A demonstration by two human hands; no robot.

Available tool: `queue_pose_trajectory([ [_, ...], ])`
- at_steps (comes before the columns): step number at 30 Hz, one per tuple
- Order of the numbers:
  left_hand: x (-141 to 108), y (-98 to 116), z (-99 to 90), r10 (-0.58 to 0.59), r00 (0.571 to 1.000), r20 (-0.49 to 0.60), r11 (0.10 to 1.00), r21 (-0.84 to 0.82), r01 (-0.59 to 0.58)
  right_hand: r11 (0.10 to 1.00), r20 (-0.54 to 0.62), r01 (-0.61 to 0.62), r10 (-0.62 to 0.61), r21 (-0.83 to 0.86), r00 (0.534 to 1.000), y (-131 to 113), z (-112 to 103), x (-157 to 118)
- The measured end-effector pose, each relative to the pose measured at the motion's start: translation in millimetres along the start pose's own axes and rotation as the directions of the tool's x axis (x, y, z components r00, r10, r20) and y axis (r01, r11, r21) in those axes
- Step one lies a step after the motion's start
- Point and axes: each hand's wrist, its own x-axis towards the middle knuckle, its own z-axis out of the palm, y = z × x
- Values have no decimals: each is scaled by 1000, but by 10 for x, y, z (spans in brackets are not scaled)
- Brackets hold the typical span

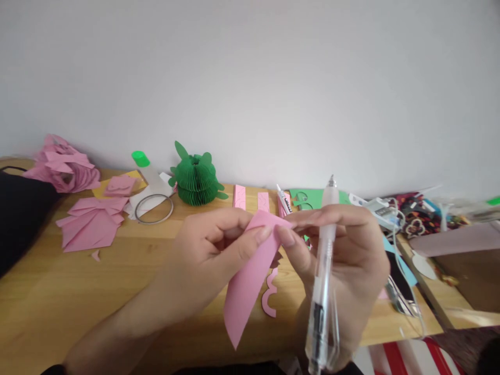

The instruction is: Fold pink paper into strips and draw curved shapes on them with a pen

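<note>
A folded pink paper strip [248,286] hangs between both hands, its pointed lower end free. My left hand [216,255] pinches its upper part between thumb and fingers. At the paper's top right corner, the thumb and forefinger of my right hand [344,260] close on it, while a clear pen [323,276] rests across that hand, tip up. Under the paper, a wavy pink cut-out [269,299] lies on the wooden table [156,281].
A green honeycomb paper ball [195,179], a glue bottle with a green cap [140,159], and a tape ring [153,209] stand or lie behind my hands. Pink folded papers [94,224] are at left. Cables, scraps and a cardboard box [464,265] are at right.
</note>
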Motion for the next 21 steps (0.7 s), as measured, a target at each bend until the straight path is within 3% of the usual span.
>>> queue_pose_trajectory([
  [21,10,31,-17,32,999,-16,996,81,-30,998,2,27,-27,58,1000,-14,5,-3],
])
